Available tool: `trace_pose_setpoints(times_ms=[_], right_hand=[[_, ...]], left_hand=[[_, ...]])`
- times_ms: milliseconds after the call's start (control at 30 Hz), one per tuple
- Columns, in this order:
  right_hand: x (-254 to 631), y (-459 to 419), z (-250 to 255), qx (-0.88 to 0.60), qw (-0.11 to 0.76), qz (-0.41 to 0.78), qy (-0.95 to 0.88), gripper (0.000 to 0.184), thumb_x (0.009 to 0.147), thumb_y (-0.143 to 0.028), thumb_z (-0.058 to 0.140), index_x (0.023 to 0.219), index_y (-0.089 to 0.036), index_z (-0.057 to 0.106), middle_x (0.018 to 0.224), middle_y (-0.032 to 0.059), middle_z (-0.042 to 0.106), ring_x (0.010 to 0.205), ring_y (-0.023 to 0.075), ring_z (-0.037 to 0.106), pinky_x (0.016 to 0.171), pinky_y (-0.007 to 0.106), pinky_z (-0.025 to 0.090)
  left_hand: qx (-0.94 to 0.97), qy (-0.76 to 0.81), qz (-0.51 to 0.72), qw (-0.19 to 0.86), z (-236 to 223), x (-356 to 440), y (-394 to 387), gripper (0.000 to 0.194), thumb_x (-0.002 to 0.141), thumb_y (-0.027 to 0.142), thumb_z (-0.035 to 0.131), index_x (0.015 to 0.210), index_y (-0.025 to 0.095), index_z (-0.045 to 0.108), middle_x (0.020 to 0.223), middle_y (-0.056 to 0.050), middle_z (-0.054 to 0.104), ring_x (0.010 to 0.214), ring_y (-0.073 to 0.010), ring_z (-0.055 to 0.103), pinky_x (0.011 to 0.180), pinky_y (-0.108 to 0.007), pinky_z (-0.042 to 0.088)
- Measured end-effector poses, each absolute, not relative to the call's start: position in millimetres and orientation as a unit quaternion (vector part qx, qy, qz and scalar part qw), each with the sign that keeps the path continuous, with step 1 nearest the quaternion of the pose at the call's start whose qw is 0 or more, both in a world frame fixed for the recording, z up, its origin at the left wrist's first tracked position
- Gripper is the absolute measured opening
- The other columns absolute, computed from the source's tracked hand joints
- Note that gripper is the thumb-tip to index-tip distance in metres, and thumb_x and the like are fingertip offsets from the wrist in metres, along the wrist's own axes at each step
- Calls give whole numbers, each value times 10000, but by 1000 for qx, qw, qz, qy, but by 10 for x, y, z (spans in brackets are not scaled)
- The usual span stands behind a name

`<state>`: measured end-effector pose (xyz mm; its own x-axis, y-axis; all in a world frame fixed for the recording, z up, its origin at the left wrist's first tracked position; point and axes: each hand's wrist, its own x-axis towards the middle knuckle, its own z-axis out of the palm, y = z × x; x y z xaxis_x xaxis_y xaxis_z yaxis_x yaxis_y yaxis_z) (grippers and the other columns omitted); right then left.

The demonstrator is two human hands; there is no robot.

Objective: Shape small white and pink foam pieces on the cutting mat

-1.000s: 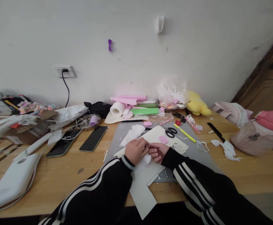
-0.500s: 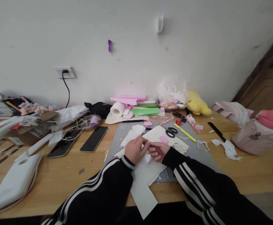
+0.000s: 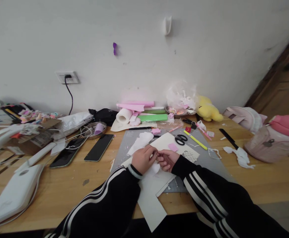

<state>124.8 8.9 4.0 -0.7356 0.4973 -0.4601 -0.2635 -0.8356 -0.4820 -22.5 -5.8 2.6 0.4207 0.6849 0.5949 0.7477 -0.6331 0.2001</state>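
My left hand and my right hand meet fingertip to fingertip above the cream paper. Both are closed in a pinch. Whatever lies between the fingers is tiny and mostly hidden, so I cannot name it. A white tissue lies just under the fingers. Another crumpled white tissue rests behind my left hand. Beyond my right hand are a pink paper scrap and black-handled scissors. The paper lies over a grey cutting mat and hangs past the table's front edge.
Left of the mat lie a black phone, a second phone and a white power bank with cables. At the back are paper rolls and a yellow plush toy. A yellow marker and black comb sit right.
The camera view has shifted very slightly. Both hands stay together in nearly the same place, with their fingertips moving only a little.
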Motion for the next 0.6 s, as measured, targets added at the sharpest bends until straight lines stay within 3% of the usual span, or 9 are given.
trace_pose_setpoints(times_ms=[300, 433, 600], right_hand=[[1228, 56, 49, -281, 221, 912, -202, 210, 843, -242, 336, 672, -149, 416, 444, -74, 331, 322, 29, 305, 311, 118, 138], [1229, 61, 39, -271, 221, 910, -223, 177, 831, -232, 359, 686, -151, 418, 463, -74, 347, 333, 29, 314, 324, 127, 154], [1205, 82, 58, -381, 265, 831, -307, 186, 825, -290, 345, 713, -166, 425, 465, -78, 352, 325, 30, 301, 327, 143, 167]], left_hand=[[-795, -465, -378, 94, -9, -216, -51, 96, 708, 169, 474, 652, 191, 550, 573, 27, 556, 473, -92, 471, 493, -206, 349], [-774, -480, -411, 31, 8, -216, -55, 73, 704, 167, 469, 689, 186, 537, 596, 28, 554, 474, -82, 480, 508, -195, 375], [-777, -472, -415, -29, 28, -220, -69, 106, 759, 185, 427, 724, 186, 526, 633, 17, 549, 508, -88, 482, 521, -199, 386]])
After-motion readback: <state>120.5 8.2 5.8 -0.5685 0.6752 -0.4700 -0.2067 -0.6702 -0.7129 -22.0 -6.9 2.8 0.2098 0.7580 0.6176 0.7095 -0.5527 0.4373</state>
